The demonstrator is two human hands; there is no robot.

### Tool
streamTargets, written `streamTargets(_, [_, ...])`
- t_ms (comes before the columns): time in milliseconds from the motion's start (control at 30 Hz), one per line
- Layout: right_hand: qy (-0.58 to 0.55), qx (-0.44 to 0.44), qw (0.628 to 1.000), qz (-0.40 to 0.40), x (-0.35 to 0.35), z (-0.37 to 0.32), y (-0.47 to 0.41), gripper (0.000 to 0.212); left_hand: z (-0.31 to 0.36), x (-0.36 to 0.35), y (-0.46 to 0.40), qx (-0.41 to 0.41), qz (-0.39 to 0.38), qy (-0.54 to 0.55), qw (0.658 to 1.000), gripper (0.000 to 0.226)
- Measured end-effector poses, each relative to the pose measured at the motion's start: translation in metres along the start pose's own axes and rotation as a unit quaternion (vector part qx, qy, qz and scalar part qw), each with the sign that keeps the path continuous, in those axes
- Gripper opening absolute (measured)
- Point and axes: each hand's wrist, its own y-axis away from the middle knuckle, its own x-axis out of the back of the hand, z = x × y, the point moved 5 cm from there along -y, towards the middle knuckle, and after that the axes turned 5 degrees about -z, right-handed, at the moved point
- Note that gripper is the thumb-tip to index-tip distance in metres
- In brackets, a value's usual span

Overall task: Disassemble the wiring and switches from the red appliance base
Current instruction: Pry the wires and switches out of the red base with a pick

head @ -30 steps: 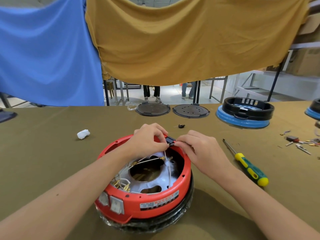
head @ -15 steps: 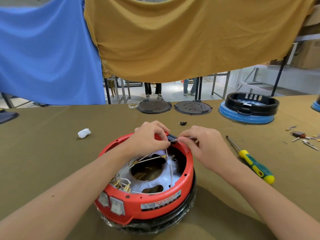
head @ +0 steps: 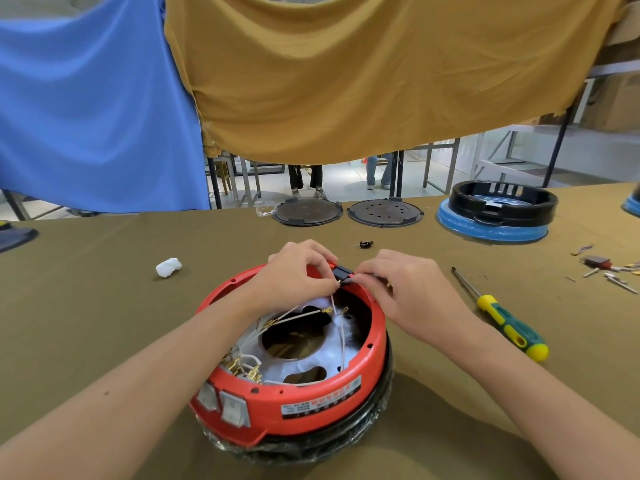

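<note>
Here both hands, left hand (head: 298,271) and right hand (head: 408,292), pinch the small black plastic connector (head: 341,273) on the round red plastic appliance base (head: 311,403). Yanking hard could snap its thin white wire (head: 341,337).

A workshop or small factory floor: a long bench (head: 104,306) under olive cloth carries taken-apart appliance parts, two dark round plates (head: 385,212), a black-and-blue housing (head: 495,216), a screwdriver (head: 509,327) and loose metal bits (head: 609,268). Behind hang blue and mustard sheets (head: 346,81) (makeshift dividers), with metal racks (head: 519,150) and cardboard boxes (head: 620,102) beyond.
</note>
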Motion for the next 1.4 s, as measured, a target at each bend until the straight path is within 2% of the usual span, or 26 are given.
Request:
streamTargets(233, [0.102, 0.047, 0.991, -0.068, -0.003, -0.009, -0.001, 0.037, 0.000, 0.000, 0.000, -0.002, -0.002, -0.002, 1.000, 0.014])
streamTargets(367, [0.078, 0.036, 0.996, -0.030, -0.001, -0.007, 0.000, 0.029, -0.001, 0.000, 0.000, 0.000, -0.002, -0.001, 1.000, 0.015])
streamTargets(600, [-0.046, -0.033, 0.998, 0.029, 0.000, 0.004, 0.006, 0.018, -0.001, 0.000, 0.001, 0.003, 0.002, 0.001, 1.000, 0.016])
streamTargets(733, [0.002, 0.008, 0.999, 0.034, 0.002, -0.005, 0.007, 0.019, -0.001, 0.001, 0.001, 0.001, 0.000, -0.003, 1.000, 0.016])
streamTargets(900, [0.089, 0.052, 0.995, -0.008, 0.000, -0.011, 0.003, 0.027, 0.000, 0.001, 0.000, 0.004, -0.001, 0.004, 1.000, 0.016])
streamTargets(967, [0.084, 0.050, 0.995, -0.031, -0.002, -0.009, 0.001, 0.029, 0.000, 0.001, 0.001, 0.006, -0.002, 0.005, 1.000, 0.015])
streamTargets(1133, [0.042, 0.048, 0.998, -0.008, 0.002, -0.007, 0.003, 0.023, -0.001, 0.001, 0.000, 0.008, -0.002, 0.008, 1.000, 0.014])
streamTargets(1300, [0.066, 0.056, 0.996, -0.015, 0.003, -0.009, 0.003, 0.024, -0.003, 0.001, 0.000, 0.005, -0.006, 0.012, 1.000, 0.015])
streamTargets(1400, [0.085, 0.054, 0.994, -0.048, -0.002, -0.009, 0.001, 0.031, -0.001, 0.001, 0.000, 0.001, -0.007, 0.007, 1.000, 0.016])
